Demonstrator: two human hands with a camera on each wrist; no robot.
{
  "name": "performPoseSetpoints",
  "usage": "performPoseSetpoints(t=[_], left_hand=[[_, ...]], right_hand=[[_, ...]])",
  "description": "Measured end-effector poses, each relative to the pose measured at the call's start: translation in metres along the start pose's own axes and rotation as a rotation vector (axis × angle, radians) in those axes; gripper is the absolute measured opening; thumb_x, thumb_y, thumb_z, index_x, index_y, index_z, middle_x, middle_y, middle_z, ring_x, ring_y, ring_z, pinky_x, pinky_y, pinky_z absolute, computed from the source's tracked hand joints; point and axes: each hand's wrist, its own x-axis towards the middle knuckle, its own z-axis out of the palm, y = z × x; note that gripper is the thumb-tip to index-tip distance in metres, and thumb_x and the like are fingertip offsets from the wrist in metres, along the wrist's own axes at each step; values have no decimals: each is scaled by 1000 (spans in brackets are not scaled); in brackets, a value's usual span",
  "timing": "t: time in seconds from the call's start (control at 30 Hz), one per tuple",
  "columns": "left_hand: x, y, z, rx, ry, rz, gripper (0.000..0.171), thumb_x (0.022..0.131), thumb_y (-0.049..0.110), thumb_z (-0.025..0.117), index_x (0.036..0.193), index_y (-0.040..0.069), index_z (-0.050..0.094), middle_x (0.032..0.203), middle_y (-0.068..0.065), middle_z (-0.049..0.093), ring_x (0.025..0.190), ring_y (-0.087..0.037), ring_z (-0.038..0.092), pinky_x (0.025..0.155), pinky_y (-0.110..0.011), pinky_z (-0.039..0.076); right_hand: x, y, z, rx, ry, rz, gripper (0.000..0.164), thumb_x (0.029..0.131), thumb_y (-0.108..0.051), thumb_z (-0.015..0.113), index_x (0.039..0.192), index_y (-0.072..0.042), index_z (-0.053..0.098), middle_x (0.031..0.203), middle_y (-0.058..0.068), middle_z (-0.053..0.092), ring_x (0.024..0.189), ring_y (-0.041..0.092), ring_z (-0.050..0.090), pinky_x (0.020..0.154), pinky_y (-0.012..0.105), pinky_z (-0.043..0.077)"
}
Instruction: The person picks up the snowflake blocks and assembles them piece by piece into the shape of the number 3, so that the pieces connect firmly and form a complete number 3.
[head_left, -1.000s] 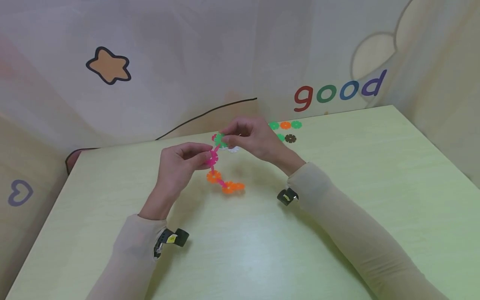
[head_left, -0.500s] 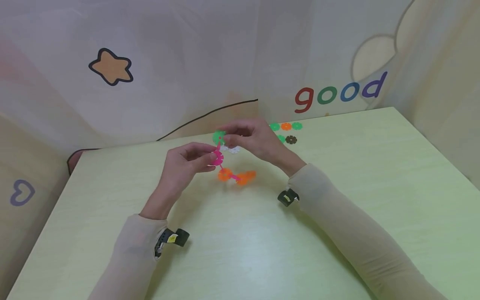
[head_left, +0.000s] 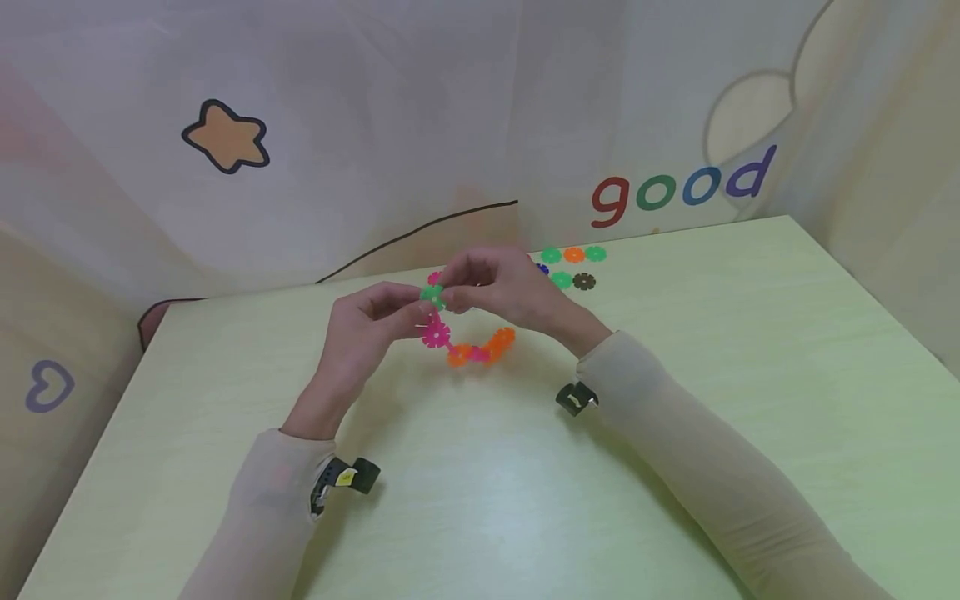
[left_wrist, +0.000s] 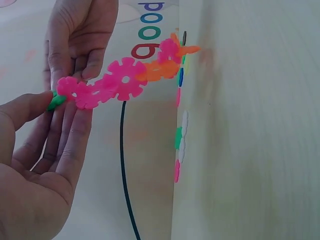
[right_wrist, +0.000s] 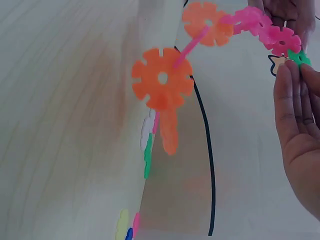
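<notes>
In the head view my left hand (head_left: 367,333) pinches the upper end of a hanging chain of interlocking snowflake discs, thumb and forefinger by a pink disc (head_left: 436,335). Below and to the right, the chain curves up into orange discs (head_left: 500,343). My right hand (head_left: 498,287) pinches a green snowflake disc (head_left: 432,297) from the right, at the chain's upper end. The left wrist view shows the green disc (left_wrist: 57,101) at the left thumb, against the pink links. Orange disc (right_wrist: 150,87) and orange links hang in front of the right wrist camera. Fingers partly hide where green meets pink.
Loose snowflake discs lie at the table's back edge, among them a green one (head_left: 551,255), an orange one (head_left: 573,255) and a brown one (head_left: 584,282). A pink disc (head_left: 434,277) shows behind the hands. A printed curtain (head_left: 420,150) hangs behind the table (head_left: 480,500).
The green disc has come down and closer to the left fingertips, with the right hand slightly lower. The chain's orange end has swung right and upward.
</notes>
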Motion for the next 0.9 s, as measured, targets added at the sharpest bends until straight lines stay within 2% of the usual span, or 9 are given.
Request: performPoseSetpoints(t=[0.13, 0.3, 0.43, 0.57, 0.77, 0.9], left_hand=[[0, -1, -1, -9, 13, 2, 28, 101, 22, 76, 121, 2, 73, 111, -12, 75, 97, -25, 77, 90, -37, 63], [1, -2, -1, 7, 41, -16, 28, 103, 21, 74, 122, 1, 72, 112, -13, 75, 98, -24, 77, 93, -36, 62], [2, -1, -1, 6, 55, -29, 29, 104, 22, 73, 122, 1, 72, 112, -14, 75, 98, -23, 76, 94, -35, 62], [3, -1, -2, -5, 57, -27, 30, 104, 24, 73, 122, 0, 71, 111, -14, 75, 97, -22, 77, 92, -32, 62], [3, -3, -2, -27, 48, -25, 29, 104, 22, 72, 120, -2, 71, 108, -15, 75, 95, -22, 77, 90, -32, 63], [4, -5, -2, -24, 50, -24, 27, 104, 21, 73, 119, -1, 72, 108, -15, 75, 95, -24, 77, 89, -35, 63]], right_hand=[[1, 0, 0, -25, -11, 6, 15, 99, -12, 77, 113, -7, 75, 104, 7, 75, 99, 39, 73, 93, 53, 61], [4, -2, -11, -68, 4, 27, 17, 100, -17, 76, 115, -9, 76, 106, 8, 75, 96, 28, 72, 90, 42, 61], [15, 1, -26, -70, 48, 47, 17, 101, -12, 73, 116, -4, 74, 110, 14, 74, 98, 27, 73, 94, 40, 60], [33, 14, -39, -122, 74, 94, 17, 102, -8, 72, 118, -2, 73, 113, 16, 72, 100, 30, 72, 97, 41, 60], [58, 41, -52, -268, 24, 198, 20, 103, -9, 70, 121, 0, 72, 115, 14, 71, 101, 33, 69, 95, 41, 60], [69, 56, -56, -353, -39, 211, 19, 101, -5, 71, 119, 2, 74, 112, 12, 72, 99, 30, 67, 90, 38, 60]])
